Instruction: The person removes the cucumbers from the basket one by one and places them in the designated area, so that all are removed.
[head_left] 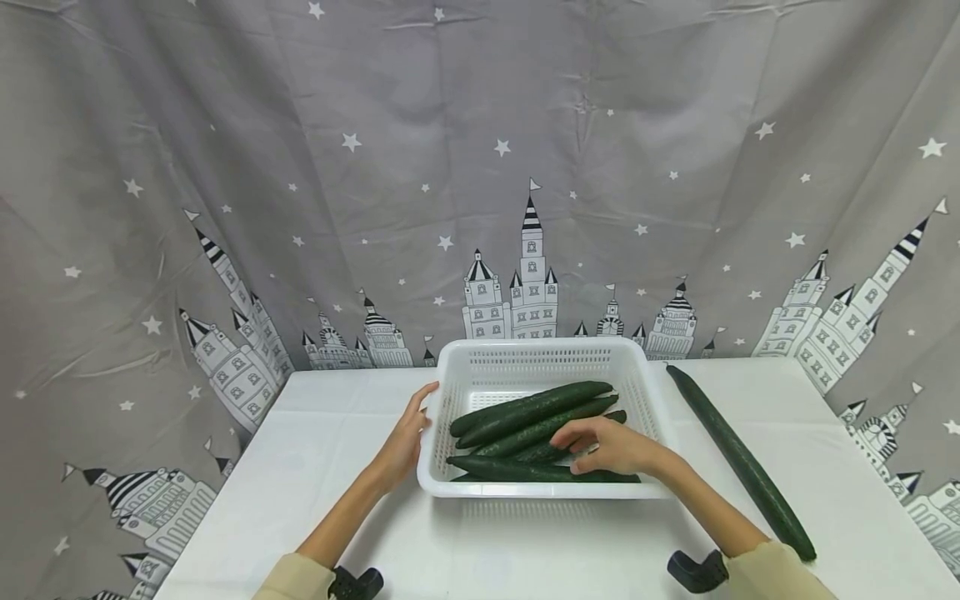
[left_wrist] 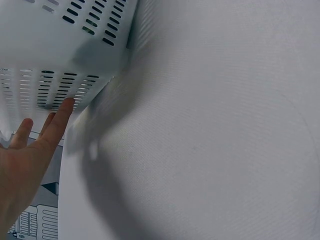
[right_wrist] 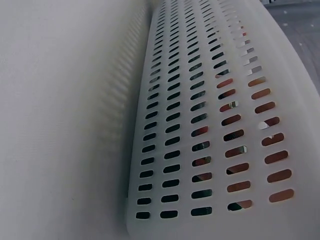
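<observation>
The cucumbers (head_left: 531,412) in front of you lie lengthwise in a stack inside the basket (head_left: 555,491), probably because its long side suits their shape. Their skins are dark green and finely bumpy, their ends rounded. Your right hand (head_left: 613,447) is over the front ones, fingers loosely bent, thumb apart, nothing visibly gripped. Your left hand (head_left: 402,446) has its fingers extended along the basket's left side, likely to steady it. The basket looks like white plastic, with slotted walls and a smooth rim. Right of it, a lone cucumber (head_left: 738,459) lies slantwise on the white table (head_left: 525,558).
</observation>
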